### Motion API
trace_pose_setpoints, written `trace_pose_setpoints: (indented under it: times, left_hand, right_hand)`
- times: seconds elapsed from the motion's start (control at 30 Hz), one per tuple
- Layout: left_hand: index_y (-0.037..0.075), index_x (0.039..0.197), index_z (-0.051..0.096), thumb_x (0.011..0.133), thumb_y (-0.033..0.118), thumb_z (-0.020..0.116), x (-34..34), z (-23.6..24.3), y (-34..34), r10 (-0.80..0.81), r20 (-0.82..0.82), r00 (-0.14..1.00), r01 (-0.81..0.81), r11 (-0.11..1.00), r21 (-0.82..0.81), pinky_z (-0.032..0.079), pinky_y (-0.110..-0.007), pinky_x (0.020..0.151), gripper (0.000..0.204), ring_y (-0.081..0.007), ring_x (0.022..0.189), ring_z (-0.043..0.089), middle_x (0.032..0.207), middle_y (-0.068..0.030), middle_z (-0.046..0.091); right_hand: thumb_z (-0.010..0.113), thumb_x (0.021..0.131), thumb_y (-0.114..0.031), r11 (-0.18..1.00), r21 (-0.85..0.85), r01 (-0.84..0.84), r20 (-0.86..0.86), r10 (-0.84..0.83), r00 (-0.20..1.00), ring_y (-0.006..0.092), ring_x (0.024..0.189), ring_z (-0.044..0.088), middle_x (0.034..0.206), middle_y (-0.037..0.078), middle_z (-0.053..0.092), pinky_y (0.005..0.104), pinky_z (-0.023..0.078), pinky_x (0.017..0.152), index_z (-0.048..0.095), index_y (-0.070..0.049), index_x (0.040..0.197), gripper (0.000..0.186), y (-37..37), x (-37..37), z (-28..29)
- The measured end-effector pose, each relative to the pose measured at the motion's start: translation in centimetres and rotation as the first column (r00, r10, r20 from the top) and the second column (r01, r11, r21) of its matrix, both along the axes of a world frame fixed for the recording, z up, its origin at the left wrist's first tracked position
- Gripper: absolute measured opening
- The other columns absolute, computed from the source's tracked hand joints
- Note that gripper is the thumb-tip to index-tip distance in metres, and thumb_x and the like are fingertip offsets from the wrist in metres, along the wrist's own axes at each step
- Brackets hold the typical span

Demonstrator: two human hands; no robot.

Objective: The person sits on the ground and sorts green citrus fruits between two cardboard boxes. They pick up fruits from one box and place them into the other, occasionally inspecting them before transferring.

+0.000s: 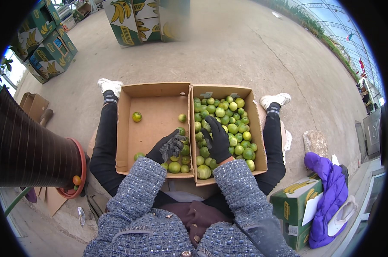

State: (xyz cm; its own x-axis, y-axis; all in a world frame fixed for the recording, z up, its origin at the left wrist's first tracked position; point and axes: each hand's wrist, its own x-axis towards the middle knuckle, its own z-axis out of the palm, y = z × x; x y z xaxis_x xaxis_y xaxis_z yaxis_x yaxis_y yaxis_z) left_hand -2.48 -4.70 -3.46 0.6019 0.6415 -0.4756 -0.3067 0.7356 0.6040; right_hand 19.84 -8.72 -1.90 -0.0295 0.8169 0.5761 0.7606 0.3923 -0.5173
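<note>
Two open cardboard boxes stand side by side between my outstretched legs. Inside the left box (153, 88), several green citrus fruits (174, 167) are gathered along the right wall and near corner, and one yellow-green fruit (137, 117) lies apart. My left hand (170, 145), in a dark dotted glove, is closed beside these fruits; its grip is hidden. The right box (257, 128) is filled with green and yellowish citrus fruits (232, 128). Over its left part reaches my right hand (217, 139), in a black glove, thumb and fingers apart among the fruits.
Green-and-white banana cartons stand at the far middle (146, 21) and far left (48, 51). On the left is a big dark pot (31, 141) with a reddish rim. A purple jacket (329, 197) drapes over a carton (294, 205) at right, near a rough stone block (315, 143).
</note>
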Motion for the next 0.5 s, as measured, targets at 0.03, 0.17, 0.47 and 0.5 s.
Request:
trace_pose_setpoints:
  times: [0.03, 0.17, 0.47, 0.5]
  left_hand:
    - [0.004, 0.110, 0.064, 0.098, 0.046, 0.053, 0.1, 0.1, -0.1, -0.056, -0.002, 0.998, 0.056, 0.998, 0.038, 0.045, -0.026, 0.054, 0.045, -0.0125, 0.062, 0.057, 0.080, -0.0048, 0.066]
    - [0.007, 0.122, 0.061, 0.095, 0.038, 0.061, 0.1, 2.2, -1.6, -0.150, -0.013, 0.989, 0.148, 0.959, 0.241, 0.050, -0.026, 0.064, 0.042, -0.0119, 0.077, 0.060, 0.090, -0.0029, 0.064]
    - [0.006, 0.110, 0.061, 0.096, 0.049, 0.056, 0.3, 1.5, -0.7, 0.044, -0.027, 0.999, -0.042, 0.997, 0.068, 0.045, -0.026, 0.053, 0.046, -0.0139, 0.064, 0.057, 0.083, -0.0041, 0.063]
    - [0.006, 0.109, 0.061, 0.096, 0.051, 0.054, 0.2, 0.6, -0.1, 0.102, 0.000, 0.995, -0.102, 0.994, 0.035, 0.044, -0.027, 0.051, 0.047, -0.0142, 0.061, 0.056, 0.080, -0.0041, 0.062]
  right_hand:
    - [0.070, 0.082, -0.009, 0.995, 0.061, -0.073, -0.019, 0.074, 0.997, 0.0341, 0.119, 0.057, 0.136, 0.016, 0.053, 0.0401, 0.051, 0.092, 0.050, -0.010, 0.134, 0.056, -0.2, -0.3, 0.9]
    - [0.067, 0.085, -0.012, 0.919, -0.180, -0.350, 0.041, 0.363, 0.931, 0.0342, 0.126, 0.053, 0.141, 0.014, 0.050, 0.0378, 0.051, 0.097, 0.045, -0.010, 0.140, 0.059, -2.0, -2.5, 3.7]
    - [0.067, 0.081, -0.007, 0.998, 0.055, -0.036, 0.156, 0.027, 0.987, 0.0309, 0.120, 0.055, 0.132, 0.011, 0.056, 0.0469, 0.038, 0.109, 0.052, -0.010, 0.133, 0.054, -0.8, -0.6, 3.1]
    - [0.068, 0.079, -0.004, 0.992, 0.100, 0.080, 0.166, -0.096, 0.981, 0.0309, 0.120, 0.054, 0.129, 0.011, 0.058, 0.0485, 0.035, 0.110, 0.053, -0.011, 0.132, 0.056, -0.3, 0.5, 2.1]
